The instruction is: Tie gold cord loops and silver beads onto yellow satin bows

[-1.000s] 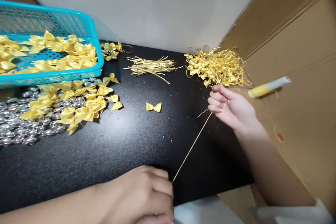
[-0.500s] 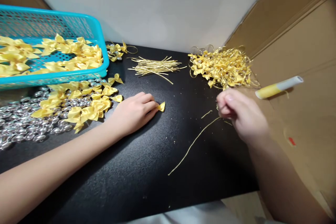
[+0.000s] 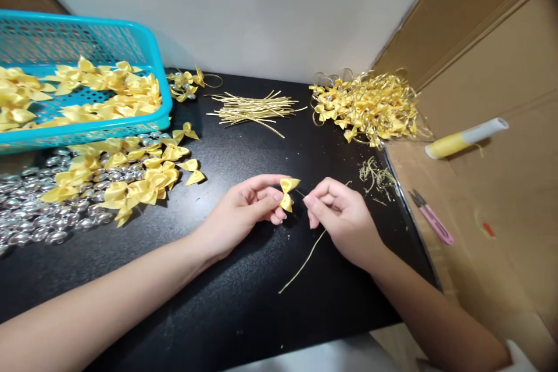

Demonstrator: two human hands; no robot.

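My left hand pinches a small yellow satin bow and holds it upright above the black table. My right hand is closed in a pinch on a thin gold cord, right beside the bow. The cord trails down across the table toward me. The two hands nearly touch at the bow.
A turquoise basket with yellow bows sits at the back left. Loose bows and silver beads lie below it. Cut gold cords and a pile of finished bows lie at the back. Pink snips and a yellow tube rest on cardboard.
My left hand picked the bow off the table and lifted it toward the middle. My right hand moved left and down with the cord to meet it.
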